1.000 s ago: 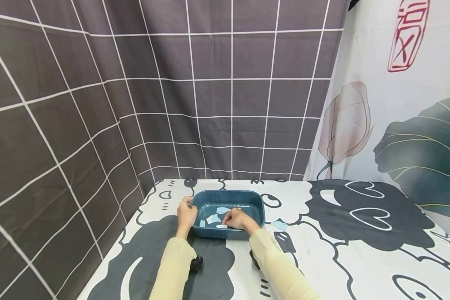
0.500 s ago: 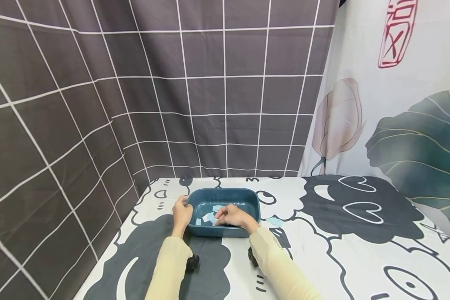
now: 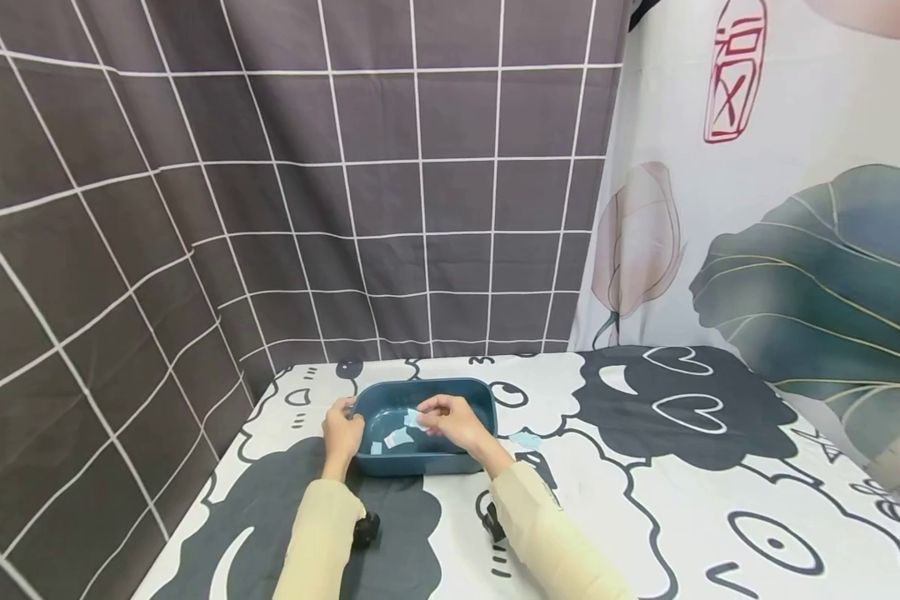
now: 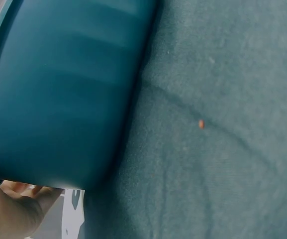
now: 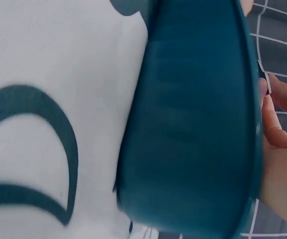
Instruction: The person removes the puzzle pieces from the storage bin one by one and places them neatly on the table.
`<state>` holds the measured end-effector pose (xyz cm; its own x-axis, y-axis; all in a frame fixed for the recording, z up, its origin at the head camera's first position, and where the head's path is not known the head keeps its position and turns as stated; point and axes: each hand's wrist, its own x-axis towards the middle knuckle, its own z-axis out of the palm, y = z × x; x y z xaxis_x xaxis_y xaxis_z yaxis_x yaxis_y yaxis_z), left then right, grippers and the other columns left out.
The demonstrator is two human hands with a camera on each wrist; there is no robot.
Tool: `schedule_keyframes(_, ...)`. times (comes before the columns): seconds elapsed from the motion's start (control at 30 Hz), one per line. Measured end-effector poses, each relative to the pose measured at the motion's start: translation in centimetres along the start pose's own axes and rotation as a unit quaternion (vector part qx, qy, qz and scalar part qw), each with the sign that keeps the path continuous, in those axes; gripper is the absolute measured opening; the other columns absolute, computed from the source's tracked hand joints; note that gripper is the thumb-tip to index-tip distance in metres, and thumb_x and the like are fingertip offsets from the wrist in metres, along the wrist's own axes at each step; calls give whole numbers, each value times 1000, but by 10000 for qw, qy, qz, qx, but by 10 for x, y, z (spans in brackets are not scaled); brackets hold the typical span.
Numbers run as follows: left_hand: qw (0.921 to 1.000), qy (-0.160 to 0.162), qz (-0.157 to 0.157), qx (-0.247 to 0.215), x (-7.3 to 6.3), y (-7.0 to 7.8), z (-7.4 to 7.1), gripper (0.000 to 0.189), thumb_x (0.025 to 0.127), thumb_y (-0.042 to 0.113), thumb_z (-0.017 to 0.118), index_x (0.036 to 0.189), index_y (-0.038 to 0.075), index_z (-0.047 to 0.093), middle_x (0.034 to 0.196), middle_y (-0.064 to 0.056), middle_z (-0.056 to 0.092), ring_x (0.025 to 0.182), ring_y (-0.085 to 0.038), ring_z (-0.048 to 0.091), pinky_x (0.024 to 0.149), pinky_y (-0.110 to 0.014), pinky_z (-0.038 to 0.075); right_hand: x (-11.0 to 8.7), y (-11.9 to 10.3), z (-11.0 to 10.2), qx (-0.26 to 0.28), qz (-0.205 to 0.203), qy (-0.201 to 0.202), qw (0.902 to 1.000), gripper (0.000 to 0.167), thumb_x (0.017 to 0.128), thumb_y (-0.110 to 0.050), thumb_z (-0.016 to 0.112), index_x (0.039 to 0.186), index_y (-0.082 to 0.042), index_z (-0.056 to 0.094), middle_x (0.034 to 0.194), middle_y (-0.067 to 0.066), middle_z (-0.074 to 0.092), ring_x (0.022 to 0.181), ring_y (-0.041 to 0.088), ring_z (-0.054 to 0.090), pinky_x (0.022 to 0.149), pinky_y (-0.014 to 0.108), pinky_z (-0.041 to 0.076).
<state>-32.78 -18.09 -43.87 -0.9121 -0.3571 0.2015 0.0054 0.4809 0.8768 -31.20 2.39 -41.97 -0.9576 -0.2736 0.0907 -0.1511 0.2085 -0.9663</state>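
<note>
A dark teal rectangular basin stands on the patterned cloth, several pale blue and white scraps lying on its floor. My left hand grips the basin's left end, thumb at the rim; in the left wrist view that hand shows beneath the basin wall. Above the basin's inside, my right hand pinches a small thin pale scrap. Seen from the right wrist, the scrap appears edge-on between thumb and fingers, beyond the basin's side.
Another pale blue scrap lies on the cloth just right of the basin. A dark curtain with white grid lines hangs behind and to the left. A floral curtain hangs at the right. A tiny orange speck dots the cloth.
My right hand has risen from the basin's floor with a scrap between its fingertips. The left hand keeps its grip on the basin. The head view has turned right, shifting the scene left.
</note>
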Motion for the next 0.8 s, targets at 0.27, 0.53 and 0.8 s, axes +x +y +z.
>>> schedule_keyframes(0.27,10000,-66,-46,29,2,-4,-6,43,83,-4,47,124,-8,58,121,-36,60,117,-50,56,101,-57,42,-10,-9,-30,-79,113,385,9992,27,92,-13,62,111,6,65,99,21,71,84,29,68,88,46,55)
schedule_keyframes(0.53,9999,-111,-69,-3,3,-7,-8,44,83,-3,47,126,-7,57,121,-36,60,116,-50,55,101,-58,42,-21,-6,-71,2,356,991,9944,27,91,-10,62,112,7,65,98,14,72,75,11,64,84,33,56)
schedule_keyframes(0.8,9995,-303,-45,6,4,0,-6,44,83,-3,47,126,-7,57,123,-36,59,119,-51,53,103,-58,41,-38,10,-116,-196,874,1278,9877,35,93,-14,60,120,8,61,93,3,68,73,5,58,77,23,53)
